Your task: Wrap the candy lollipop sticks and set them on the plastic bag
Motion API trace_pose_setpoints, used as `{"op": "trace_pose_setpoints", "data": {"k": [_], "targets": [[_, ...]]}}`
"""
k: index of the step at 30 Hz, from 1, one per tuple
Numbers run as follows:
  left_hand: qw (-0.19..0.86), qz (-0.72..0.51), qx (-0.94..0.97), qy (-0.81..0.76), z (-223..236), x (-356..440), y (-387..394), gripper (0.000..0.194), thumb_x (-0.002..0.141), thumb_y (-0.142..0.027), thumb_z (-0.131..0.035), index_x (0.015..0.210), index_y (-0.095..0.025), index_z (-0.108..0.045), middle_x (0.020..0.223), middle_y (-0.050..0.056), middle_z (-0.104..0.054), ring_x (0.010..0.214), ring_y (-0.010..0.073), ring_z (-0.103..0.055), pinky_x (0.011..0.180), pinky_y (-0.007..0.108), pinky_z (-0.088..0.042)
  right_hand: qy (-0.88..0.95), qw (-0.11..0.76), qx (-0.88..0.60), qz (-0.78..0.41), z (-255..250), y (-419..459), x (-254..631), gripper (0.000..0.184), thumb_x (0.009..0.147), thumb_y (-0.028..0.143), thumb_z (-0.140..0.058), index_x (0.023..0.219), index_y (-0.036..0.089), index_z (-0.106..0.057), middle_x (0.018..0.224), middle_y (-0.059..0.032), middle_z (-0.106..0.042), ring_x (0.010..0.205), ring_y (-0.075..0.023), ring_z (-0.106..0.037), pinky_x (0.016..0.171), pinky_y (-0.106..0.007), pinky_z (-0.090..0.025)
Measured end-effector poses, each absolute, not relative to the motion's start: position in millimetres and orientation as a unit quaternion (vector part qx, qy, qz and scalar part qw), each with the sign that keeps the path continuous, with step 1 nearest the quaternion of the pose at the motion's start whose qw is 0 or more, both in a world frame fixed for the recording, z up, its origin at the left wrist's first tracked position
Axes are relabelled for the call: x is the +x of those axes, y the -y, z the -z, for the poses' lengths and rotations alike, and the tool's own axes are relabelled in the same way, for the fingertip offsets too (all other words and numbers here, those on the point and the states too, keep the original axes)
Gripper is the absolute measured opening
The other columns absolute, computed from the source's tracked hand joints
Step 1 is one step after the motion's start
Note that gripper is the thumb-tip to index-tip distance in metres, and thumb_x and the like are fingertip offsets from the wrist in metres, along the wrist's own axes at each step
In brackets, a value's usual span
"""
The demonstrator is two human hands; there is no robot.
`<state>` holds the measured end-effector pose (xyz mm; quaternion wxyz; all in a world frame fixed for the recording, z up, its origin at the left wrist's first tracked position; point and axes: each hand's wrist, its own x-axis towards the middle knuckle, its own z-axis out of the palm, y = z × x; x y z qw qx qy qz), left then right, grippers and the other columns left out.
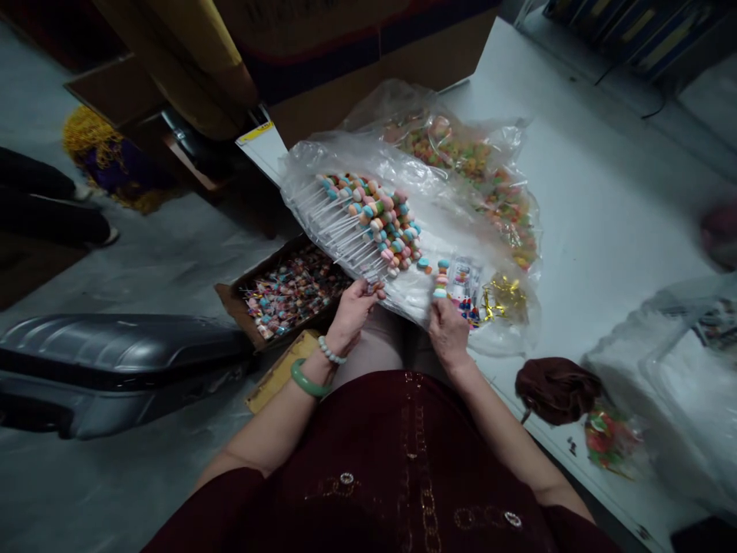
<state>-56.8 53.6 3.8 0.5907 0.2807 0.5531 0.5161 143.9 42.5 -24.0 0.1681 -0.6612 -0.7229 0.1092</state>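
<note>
My right hand (449, 332) is closed around the lower end of a candy skewer (441, 279); its stacked blue, orange, pink and green pieces stick out above the fingers. My left hand (352, 311) is pinched at the front edge of the plastic sheet (414, 296), on something small and shiny that I cannot make out. A pile of similar candy skewers (380, 219) lies on the plastic just beyond, white sticks pointing left. Near my right hand are a printed clear packet (464, 280), gold twist ties (507, 296) and a loose blue and orange candy piece (424, 265).
A clear bag of green and orange candies (466, 153) lies behind the pile, before a large cardboard box (368, 77). Below left sits an open carton of wrapped sweets (288, 296) beside a grey suitcase (120, 369). A dark brown cloth bundle (557, 389) rests on the white table (599, 200).
</note>
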Motion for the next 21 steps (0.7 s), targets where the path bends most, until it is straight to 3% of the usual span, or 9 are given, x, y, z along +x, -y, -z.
{"op": "trace_pose_setpoints", "data": {"k": [3, 6, 11, 13, 16, 21], "targets": [[0.496, -0.473, 0.417, -0.597, -9.6, -31.6, -69.8, 0.01, 0.069, -0.015, -0.061, 0.08, -0.017, -0.061, 0.076, 0.001, -0.063, 0.07, 0.0129, -0.056, 0.067, 0.024, -0.042, 0.695, 0.155, -0.691, -0.127, 23.1, -33.7, 162.0, 0.021, 0.093, 0.023, -0.041, 0.09, 0.019, -0.061, 0.078, -0.0061, -0.065, 0.065, -0.0171, -0.053, 0.061, -0.028, -0.028], [0.381, -0.336, 0.568, -0.647, -16.1, 0.5, -92.2, 0.007, 0.076, -0.023, -0.065, 0.081, -0.018, -0.062, 0.074, 0.004, -0.064, 0.076, 0.019, -0.061, 0.07, 0.028, -0.041, 0.637, 0.143, -0.74, -0.158, 18.3, -32.8, 172.0, 0.015, 0.091, 0.026, -0.047, 0.093, 0.019, -0.061, 0.072, -0.0036, -0.063, 0.061, -0.0171, -0.051, 0.059, -0.028, -0.026], [0.221, -0.106, 0.697, -0.674, -9.6, 41.9, -132.8, 0.026, 0.091, -0.02, -0.046, 0.112, -0.014, -0.062, 0.086, 0.016, -0.07, 0.087, 0.0262, -0.068, 0.076, 0.033, -0.043, 0.551, 0.181, -0.775, -0.251, 13.0, -35.7, 190.8, 0.013, 0.084, 0.033, -0.055, 0.079, 0.024, -0.063, 0.073, -0.0018, -0.065, 0.068, -0.0186, -0.054, 0.062, -0.027, -0.031], [0.19, -0.06, 0.703, -0.683, -3.0, 50.3, -142.6, 0.032, 0.092, -0.017, -0.044, 0.119, -0.011, -0.059, 0.09, 0.02, -0.07, 0.09, 0.0272, -0.069, 0.077, 0.033, -0.044, 0.53, 0.203, -0.774, -0.281, 15.8, -34.5, 199.3, 0.016, 0.083, 0.035, -0.056, 0.074, 0.025, -0.064, 0.07, -0.0005, -0.064, 0.068, -0.0188, -0.054, 0.062, -0.028, -0.033], [0.17, -0.03, 0.71, -0.683, 2.7, 55.3, -146.4, 0.03, 0.093, -0.016, -0.041, 0.112, -0.007, -0.062, 0.091, 0.023, -0.07, 0.092, 0.0288, -0.069, 0.077, 0.034, -0.045, 0.509, 0.264, -0.751, -0.326, 22.9, -31.2, 208.1, 0.019, 0.08, 0.037, -0.054, 0.068, 0.025, -0.061, 0.066, 0.0013, -0.06, 0.068, -0.0182, -0.053, 0.064, -0.027, -0.036], [0.17, -0.059, 0.69, -0.701, -0.2, 51.1, -142.8, 0.02, 0.087, -0.017, -0.049, 0.098, -0.013, -0.066, 0.088, 0.018, -0.071, 0.09, 0.0287, -0.068, 0.075, 0.035, -0.044, 0.489, 0.329, -0.721, -0.365, 27.4, -26.0, 211.3, 0.019, 0.08, 0.037, -0.053, 0.068, 0.024, -0.059, 0.064, 0.0021, -0.056, 0.065, -0.0169, -0.051, 0.064, -0.027, -0.037]]}}
